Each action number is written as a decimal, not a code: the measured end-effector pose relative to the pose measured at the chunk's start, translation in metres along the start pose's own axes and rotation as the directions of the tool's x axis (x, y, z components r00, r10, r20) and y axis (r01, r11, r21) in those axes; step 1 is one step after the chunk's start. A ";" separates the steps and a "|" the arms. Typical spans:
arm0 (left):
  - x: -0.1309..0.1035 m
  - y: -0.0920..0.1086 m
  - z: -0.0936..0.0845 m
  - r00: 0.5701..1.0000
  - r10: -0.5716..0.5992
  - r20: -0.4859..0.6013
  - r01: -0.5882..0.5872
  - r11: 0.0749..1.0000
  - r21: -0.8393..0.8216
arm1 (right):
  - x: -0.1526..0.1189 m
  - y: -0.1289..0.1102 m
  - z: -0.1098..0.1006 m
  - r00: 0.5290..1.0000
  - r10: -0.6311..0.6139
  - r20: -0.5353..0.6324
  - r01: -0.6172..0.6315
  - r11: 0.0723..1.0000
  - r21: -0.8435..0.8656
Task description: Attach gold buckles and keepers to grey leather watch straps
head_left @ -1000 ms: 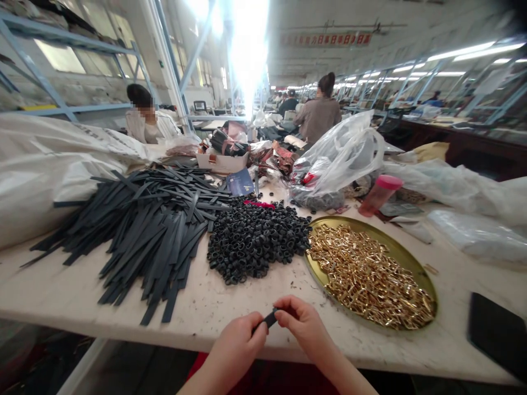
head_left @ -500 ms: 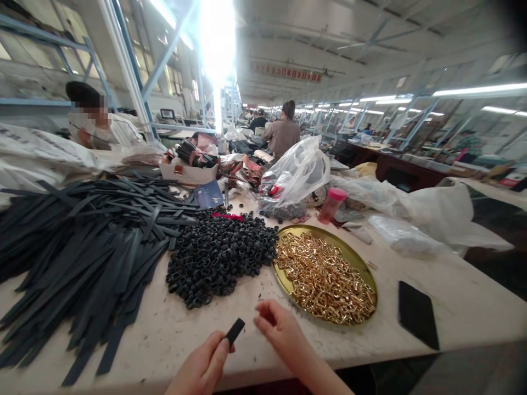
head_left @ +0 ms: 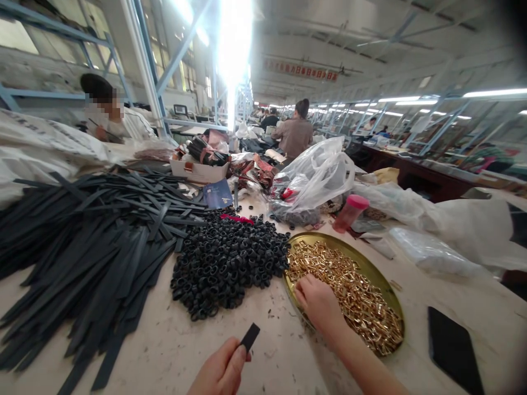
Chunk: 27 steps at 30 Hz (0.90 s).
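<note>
Near the bottom centre, my left hand [head_left: 224, 368] pinches a dark strip [head_left: 250, 336] whose end sticks up past the thumb. My right hand [head_left: 319, 302] reaches over the left part of a round gold tray [head_left: 297, 239], its bent fingers at the small gold metal pieces [head_left: 349, 274]. Whether a piece is between those fingers is too small to tell. A heap of small black loops [head_left: 226, 258] lies left of the tray. Farther left spreads a large pile of long black strips [head_left: 107, 258].
A black phone-like slab [head_left: 455, 348] lies at the right. Behind the tray stand a pink-lidded jar [head_left: 349, 213] and a clear plastic bag [head_left: 317, 175]. An open box [head_left: 200, 171] is behind the loops. A person [head_left: 113, 112] sits at the far left; another [head_left: 297, 131] is farther back.
My right hand has moved away from my left hand, up and right onto the tray's gold pieces. My left hand still holds the strip. The view has shifted slightly.
</note>
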State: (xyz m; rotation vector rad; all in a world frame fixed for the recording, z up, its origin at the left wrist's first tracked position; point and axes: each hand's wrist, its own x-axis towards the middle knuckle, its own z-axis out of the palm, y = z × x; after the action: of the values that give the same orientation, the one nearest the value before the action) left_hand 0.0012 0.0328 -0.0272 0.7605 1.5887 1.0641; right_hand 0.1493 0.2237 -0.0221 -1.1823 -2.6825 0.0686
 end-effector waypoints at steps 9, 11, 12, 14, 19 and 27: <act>0.004 0.026 0.009 0.991 0.100 -0.088 -0.100 0.995 0.008 | -0.062 -0.077 -0.015 0.950 -0.297 -0.095 0.308 0.842 0.444; -0.004 0.028 0.007 0.989 0.108 -0.102 -0.105 0.994 0.036 | -0.066 -0.080 -0.012 0.960 -0.265 -0.086 0.266 0.777 0.570; -0.008 0.028 0.005 0.989 0.101 -0.105 -0.096 0.994 0.046 | -0.067 -0.080 -0.012 0.976 -0.211 -0.059 0.197 0.728 0.657; -0.016 0.028 0.002 0.990 0.096 -0.103 -0.088 0.993 0.079 | -0.067 -0.079 -0.011 0.994 -0.084 0.063 -0.004 0.575 0.818; -0.037 0.028 -0.001 0.969 0.249 -0.003 -0.229 0.895 0.383 | -0.078 -0.085 -0.014 0.822 -0.227 0.522 -0.536 0.000 0.844; -0.061 0.031 -0.005 0.965 0.263 0.014 -0.223 0.786 0.576 | -0.091 -0.099 -0.017 0.763 -0.227 0.605 -0.628 -0.481 0.612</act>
State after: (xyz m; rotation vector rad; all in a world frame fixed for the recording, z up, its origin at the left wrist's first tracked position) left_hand 0.0116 -0.0092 0.0255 1.3824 1.9374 0.7825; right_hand 0.1407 0.0886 -0.0081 -0.8411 -0.9143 2.5794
